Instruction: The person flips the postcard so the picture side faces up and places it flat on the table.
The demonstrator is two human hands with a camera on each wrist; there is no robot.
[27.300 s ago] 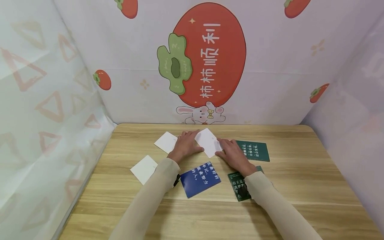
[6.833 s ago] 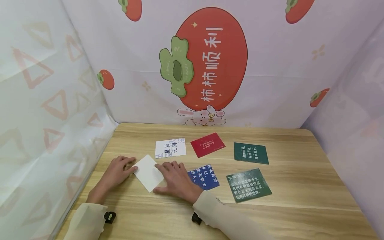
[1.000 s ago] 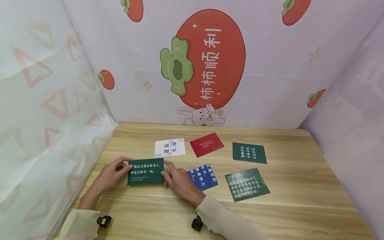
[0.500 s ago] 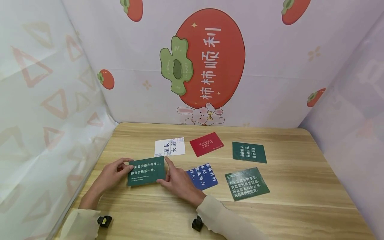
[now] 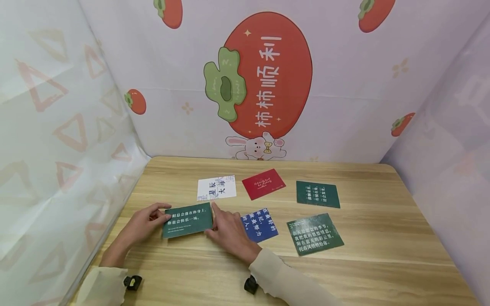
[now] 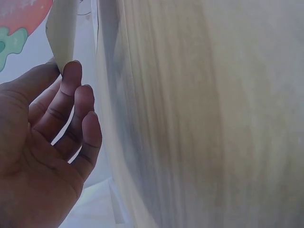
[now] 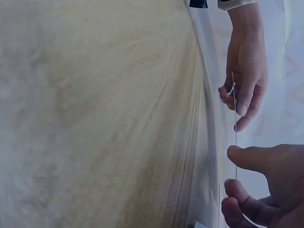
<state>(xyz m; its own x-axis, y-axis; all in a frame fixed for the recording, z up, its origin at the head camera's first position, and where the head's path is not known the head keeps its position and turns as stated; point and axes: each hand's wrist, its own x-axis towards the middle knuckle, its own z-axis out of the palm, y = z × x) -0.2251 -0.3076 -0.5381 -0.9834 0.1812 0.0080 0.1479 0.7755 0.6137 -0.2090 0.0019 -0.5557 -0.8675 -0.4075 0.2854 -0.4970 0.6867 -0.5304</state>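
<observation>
Both hands hold a green card [image 5: 187, 221] with white printed lettering, its text facing up toward the head camera. My left hand [image 5: 143, 221] pinches its left edge between thumb and fingers, the thumb covering the first character. In the left wrist view the card's pale back [image 6: 61, 38] rises from the fingertips. At the other end my right hand [image 5: 231, 236] grips the right edge, index finger by the upper corner and thumb by the lower one. The right wrist view shows the card [image 7: 236, 130] edge-on as a thin line between the two hands.
Behind the held card lie a white card [image 5: 206, 187] and a red card [image 5: 264, 184]. A blue card [image 5: 264, 223] is partly covered by the right hand. Two more green cards [image 5: 317, 194] lie to the right on the wooden table [image 5: 191, 276]. A printed curtain [image 5: 344, 85] stands behind.
Long ago, several cards lay white side up; later a white side faced up between my hands. Now green lettering shows there. In the last second, the green card has tilted and shifted slightly right.
</observation>
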